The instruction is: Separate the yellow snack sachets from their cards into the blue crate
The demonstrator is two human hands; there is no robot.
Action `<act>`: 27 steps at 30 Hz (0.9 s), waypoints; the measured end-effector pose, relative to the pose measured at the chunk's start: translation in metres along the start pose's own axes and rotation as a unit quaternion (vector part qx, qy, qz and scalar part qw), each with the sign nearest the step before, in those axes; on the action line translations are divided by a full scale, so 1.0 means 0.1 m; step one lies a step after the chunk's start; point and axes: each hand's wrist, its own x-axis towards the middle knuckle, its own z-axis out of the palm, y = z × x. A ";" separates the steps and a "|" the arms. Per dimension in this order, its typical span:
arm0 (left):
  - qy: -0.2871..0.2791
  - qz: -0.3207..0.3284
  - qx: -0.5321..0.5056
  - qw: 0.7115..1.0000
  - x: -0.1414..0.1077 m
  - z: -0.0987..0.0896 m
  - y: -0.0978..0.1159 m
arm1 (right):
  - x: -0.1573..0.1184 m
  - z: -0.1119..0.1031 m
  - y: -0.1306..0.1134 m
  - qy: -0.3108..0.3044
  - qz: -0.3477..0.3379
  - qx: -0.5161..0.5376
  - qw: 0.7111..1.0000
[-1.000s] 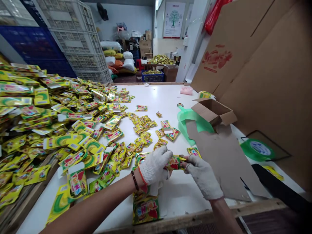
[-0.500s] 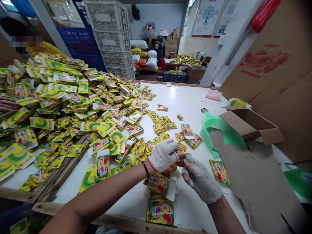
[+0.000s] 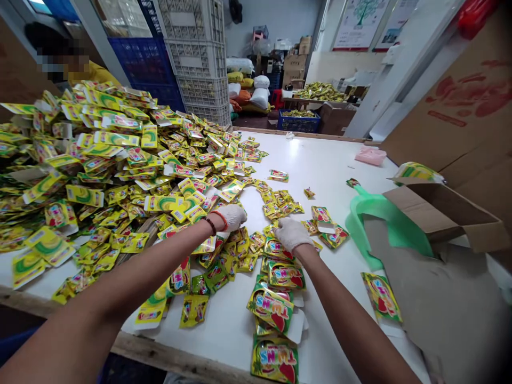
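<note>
My left hand (image 3: 233, 217), in a white knitted glove, reaches onto the right edge of the large heap of yellow-green packets (image 3: 120, 138). Its fingertips are hidden among the packets. My right hand (image 3: 291, 233), gloved too, lies at the top of a column of "TWINS" packets (image 3: 274, 306), beside small yellow sachets (image 3: 276, 198). Its fingers point left and down, and whether they pinch anything is not visible. Between the two hands lie more small sachets (image 3: 240, 248) on the white table (image 3: 324, 298).
An open cardboard box (image 3: 444, 213) and a green plastic piece (image 3: 368, 229) stand at the right, near a loose cardboard sheet (image 3: 436, 298). A pink cloth (image 3: 370, 156) lies farther back. Stacked crates (image 3: 196, 64) and a person in yellow (image 3: 92, 73) are behind the heap.
My hands were together over the packet column; now they are apart and farther forward, the left over by the heap, the right at the column's top. The view has shifted slightly left.
</note>
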 end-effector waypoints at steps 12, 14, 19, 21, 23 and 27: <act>0.062 -0.041 -0.121 0.990 0.04 -0.09 -0.32 | -0.08 0.08 0.27 0.013 -0.036 0.042 0.998; 0.108 -0.051 -0.175 0.977 0.02 -0.16 -0.29 | -0.16 -0.02 0.29 0.028 -0.055 0.095 0.994; 0.123 -0.034 -0.310 0.942 0.02 -0.13 0.10 | -0.42 -0.32 0.19 0.019 -0.100 0.186 0.977; 0.102 -0.012 -0.351 0.931 0.02 -0.08 0.34 | -0.52 -0.41 0.12 0.008 -0.115 0.197 0.974; 0.078 0.013 -0.391 0.917 0.02 -0.04 0.59 | -0.58 -0.46 0.09 0.004 -0.119 0.201 0.972; 0.068 0.024 -0.478 0.875 0.05 0.06 0.96 | -0.64 -0.52 0.17 0.037 -0.095 0.201 0.974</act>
